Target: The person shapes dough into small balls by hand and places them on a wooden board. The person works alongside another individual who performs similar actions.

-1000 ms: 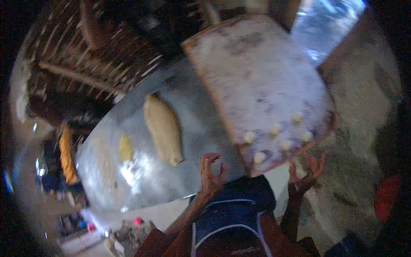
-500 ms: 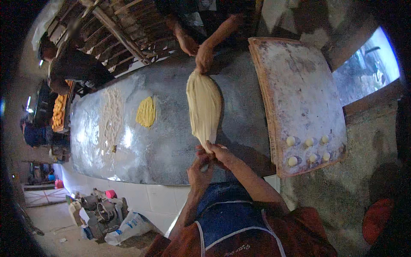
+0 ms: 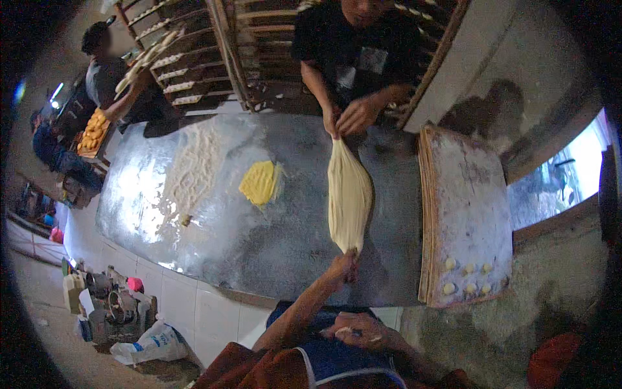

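Note:
A long, pale strip of dough (image 3: 347, 194) stretches front to back across the metal table (image 3: 395, 259). My left hand (image 3: 343, 269) is closed on its near end, while a co-worker's hands (image 3: 356, 117) grip the far end. Low by my apron, my right hand (image 3: 356, 330) is curled, with some white on its fingers; what it holds, if anything, I cannot make out. Left of the dough lies a yellow patch (image 3: 259, 181) of paste, then a spread of pale flour (image 3: 188, 168).
Stacked boards (image 3: 463, 201) carry several small dough balls (image 3: 449, 288) on the right. Wooden racks (image 3: 272, 39) stand behind. At left, another person (image 3: 113, 84) holds a slatted tray near orange baked goods (image 3: 92, 133). Machinery (image 3: 120, 305) and a white sack (image 3: 152, 343) lie at lower left.
The dough was taken up by my hands and the co-worker's. Since then my right hand has left it and dropped toward my apron. The view has also shifted.

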`<state>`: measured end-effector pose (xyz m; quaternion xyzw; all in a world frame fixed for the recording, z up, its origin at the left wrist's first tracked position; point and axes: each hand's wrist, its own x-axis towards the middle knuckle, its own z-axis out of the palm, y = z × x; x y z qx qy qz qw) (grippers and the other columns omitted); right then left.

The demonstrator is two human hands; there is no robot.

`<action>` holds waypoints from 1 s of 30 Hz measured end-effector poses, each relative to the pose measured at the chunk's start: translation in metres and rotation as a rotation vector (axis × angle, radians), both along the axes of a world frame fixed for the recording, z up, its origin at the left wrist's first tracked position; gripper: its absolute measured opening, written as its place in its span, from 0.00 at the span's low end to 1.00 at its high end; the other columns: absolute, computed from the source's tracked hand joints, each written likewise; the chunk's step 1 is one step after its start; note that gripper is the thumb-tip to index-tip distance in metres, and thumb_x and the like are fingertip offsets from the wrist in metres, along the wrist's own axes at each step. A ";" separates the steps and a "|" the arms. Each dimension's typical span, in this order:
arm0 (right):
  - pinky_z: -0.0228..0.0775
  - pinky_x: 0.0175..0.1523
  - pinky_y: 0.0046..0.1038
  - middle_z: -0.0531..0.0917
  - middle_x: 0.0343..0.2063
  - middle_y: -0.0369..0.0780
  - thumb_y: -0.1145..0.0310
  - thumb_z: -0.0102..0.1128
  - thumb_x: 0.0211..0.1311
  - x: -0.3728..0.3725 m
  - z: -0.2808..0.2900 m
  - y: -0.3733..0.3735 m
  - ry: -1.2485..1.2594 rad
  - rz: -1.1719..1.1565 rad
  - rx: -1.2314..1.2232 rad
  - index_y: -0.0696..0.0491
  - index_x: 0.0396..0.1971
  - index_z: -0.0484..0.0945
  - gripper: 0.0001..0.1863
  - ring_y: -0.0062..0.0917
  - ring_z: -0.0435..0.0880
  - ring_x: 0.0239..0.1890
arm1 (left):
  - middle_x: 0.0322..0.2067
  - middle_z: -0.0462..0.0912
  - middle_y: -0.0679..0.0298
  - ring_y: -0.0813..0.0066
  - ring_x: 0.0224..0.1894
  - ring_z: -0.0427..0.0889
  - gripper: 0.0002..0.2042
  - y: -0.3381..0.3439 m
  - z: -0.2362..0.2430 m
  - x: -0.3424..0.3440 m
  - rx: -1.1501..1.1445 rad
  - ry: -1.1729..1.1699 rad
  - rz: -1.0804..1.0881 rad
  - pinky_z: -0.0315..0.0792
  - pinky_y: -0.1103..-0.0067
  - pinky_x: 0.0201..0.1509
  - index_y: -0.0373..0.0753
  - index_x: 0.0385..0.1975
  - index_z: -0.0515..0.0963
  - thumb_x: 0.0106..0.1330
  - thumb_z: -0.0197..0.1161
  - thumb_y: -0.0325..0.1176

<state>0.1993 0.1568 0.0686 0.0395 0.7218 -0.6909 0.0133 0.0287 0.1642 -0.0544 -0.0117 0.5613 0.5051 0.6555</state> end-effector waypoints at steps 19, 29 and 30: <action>0.68 0.66 0.42 0.81 0.55 0.46 0.65 0.59 0.68 -0.039 -0.133 0.044 0.035 -0.361 0.407 0.58 0.59 0.75 0.22 0.38 0.77 0.60 | 0.47 0.79 0.50 0.48 0.53 0.77 0.15 -0.109 0.095 -0.072 0.341 1.207 -0.651 0.65 0.51 0.61 0.36 0.50 0.77 0.67 0.57 0.34; 0.46 0.71 0.62 0.63 0.63 0.65 0.66 0.61 0.66 -0.065 -0.155 0.043 -0.106 -0.794 1.238 0.63 0.70 0.55 0.37 0.61 0.59 0.69 | 0.54 0.72 0.42 0.44 0.58 0.70 0.25 -0.061 -0.029 -0.072 -0.233 1.906 -0.378 0.61 0.49 0.63 0.33 0.60 0.69 0.71 0.56 0.44; 0.48 0.71 0.61 0.66 0.60 0.63 0.65 0.60 0.67 -0.057 -0.167 0.027 -0.051 -0.732 1.174 0.63 0.67 0.58 0.34 0.59 0.63 0.65 | 0.53 0.73 0.42 0.43 0.57 0.70 0.25 -0.066 -0.052 -0.055 -0.265 1.882 -0.455 0.62 0.48 0.60 0.32 0.58 0.70 0.71 0.56 0.46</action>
